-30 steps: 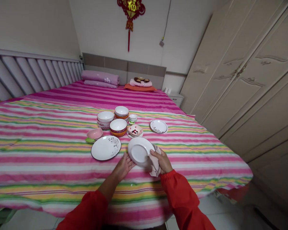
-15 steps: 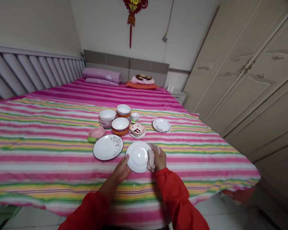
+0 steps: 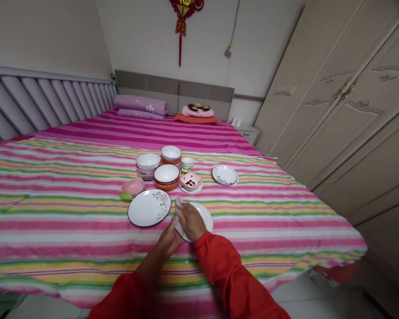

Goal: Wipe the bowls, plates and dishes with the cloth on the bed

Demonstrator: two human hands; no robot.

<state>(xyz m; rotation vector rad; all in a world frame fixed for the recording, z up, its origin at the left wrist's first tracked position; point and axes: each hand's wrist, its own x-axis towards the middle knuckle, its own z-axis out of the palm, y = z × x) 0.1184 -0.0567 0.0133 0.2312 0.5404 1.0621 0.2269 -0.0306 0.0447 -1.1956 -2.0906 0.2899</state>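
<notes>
A white round plate is held low over the striped bedspread, tilted, its left part hidden by my hands. My left hand grips the plate's lower edge. My right hand lies over the plate with a pale cloth bunched under its fingers, pressing the cloth against the plate's left side. Just left of my hands lies a white plate with a dark rim and grey floral pattern, close to but apart from them.
Behind my hands stand stacked white bowls, an orange-based bowl, a pink dish, a square dish on a saucer and a floral plate. A wardrobe stands right of the bed.
My right hand with the cloth has moved left across the plate. The plate has tilted and dropped lower, now mostly covered by my hands.
</notes>
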